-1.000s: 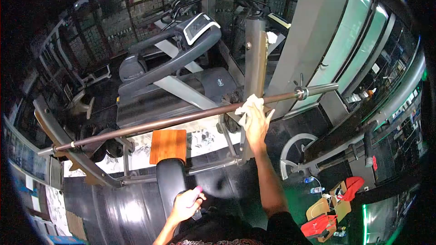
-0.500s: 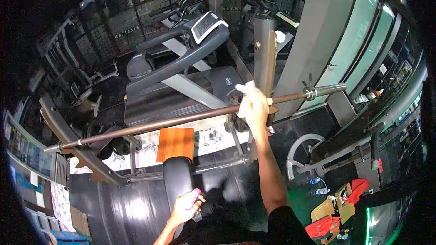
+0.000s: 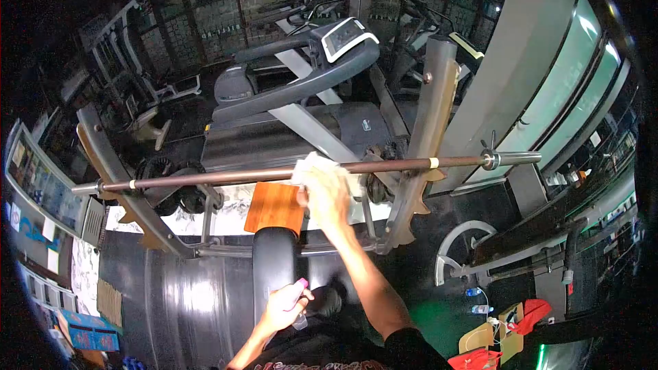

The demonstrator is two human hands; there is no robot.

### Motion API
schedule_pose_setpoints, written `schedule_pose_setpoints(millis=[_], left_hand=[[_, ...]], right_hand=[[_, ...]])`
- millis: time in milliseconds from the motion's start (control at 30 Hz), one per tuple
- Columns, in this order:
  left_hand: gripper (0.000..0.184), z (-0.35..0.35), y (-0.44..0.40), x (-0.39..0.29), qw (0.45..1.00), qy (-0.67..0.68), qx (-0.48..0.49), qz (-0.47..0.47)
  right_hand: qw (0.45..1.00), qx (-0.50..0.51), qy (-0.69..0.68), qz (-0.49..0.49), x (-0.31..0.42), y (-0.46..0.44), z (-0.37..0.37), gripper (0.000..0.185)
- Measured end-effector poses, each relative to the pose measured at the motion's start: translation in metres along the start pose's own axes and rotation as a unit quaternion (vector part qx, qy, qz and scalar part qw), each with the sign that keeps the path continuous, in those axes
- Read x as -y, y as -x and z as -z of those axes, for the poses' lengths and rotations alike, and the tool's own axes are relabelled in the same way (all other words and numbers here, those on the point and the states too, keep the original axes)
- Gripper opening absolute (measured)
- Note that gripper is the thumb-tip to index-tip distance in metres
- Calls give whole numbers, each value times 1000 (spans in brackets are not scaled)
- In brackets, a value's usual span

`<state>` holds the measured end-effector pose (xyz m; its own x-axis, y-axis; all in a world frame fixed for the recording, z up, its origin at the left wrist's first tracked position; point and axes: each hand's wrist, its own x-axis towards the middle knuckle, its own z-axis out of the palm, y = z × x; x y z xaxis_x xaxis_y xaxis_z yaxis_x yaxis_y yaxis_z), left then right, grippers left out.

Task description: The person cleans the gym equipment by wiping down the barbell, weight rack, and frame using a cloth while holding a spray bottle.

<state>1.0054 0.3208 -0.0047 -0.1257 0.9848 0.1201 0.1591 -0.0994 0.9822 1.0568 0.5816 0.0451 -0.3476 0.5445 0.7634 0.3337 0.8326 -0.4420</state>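
A long brown barbell [image 3: 264, 175] with silver ends rests across two grey rack uprights. My right hand [image 3: 327, 199], blurred, presses a white cloth [image 3: 317, 168] against the bar's middle. Below the bar, my left hand [image 3: 282, 307] is wrapped round a small clear bottle [image 3: 300, 320] with a pink top, over the black bench [image 3: 274, 267]. An orange-brown wooden board [image 3: 273, 207] lies at the bench's far end, under the bar.
Behind the rack stands a treadmill [image 3: 295, 116]. Dumbbells or plates show behind the left upright [image 3: 130, 185]. At the lower right are a red bag [image 3: 533, 315], cardboard and small bottles [image 3: 482, 309]. A blue box [image 3: 89, 330] sits at the lower left.
My right hand has moved left along the bar with the cloth, from near the right upright to the middle. The view has shifted. My left hand still holds the bottle.
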Motion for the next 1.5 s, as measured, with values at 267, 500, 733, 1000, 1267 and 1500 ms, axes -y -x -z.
schedule_pose_setpoints(millis=[267, 500, 733, 1000, 1267, 1500], left_hand=[[52, 12, 7, 0, 999, 2, -36, 12], [50, 17, 19, 4, 998, 34, -42, 32], [27, 24, 23, 1, 993, 44, -87, 60], [19, 22, 37, -6, 974, 64, -215, 33], [19, 21, 51, -2, 964, 63, -255, 51], [19, 19, 24, -2, 978, 93, -180, 54]], right_hand=[[908, -34, -394, -142, 28, -21, 29, 35], [991, -11, 68, -118, -50, -21, 34, 25], [994, -38, 99, 15, 13, -17, -65, 13], [947, 192, -240, 90, 135, -34, -155, 16], [816, 124, -547, -139, 120, -38, -143, 29], [869, -182, -423, -179, 8, -62, 8, 25]])
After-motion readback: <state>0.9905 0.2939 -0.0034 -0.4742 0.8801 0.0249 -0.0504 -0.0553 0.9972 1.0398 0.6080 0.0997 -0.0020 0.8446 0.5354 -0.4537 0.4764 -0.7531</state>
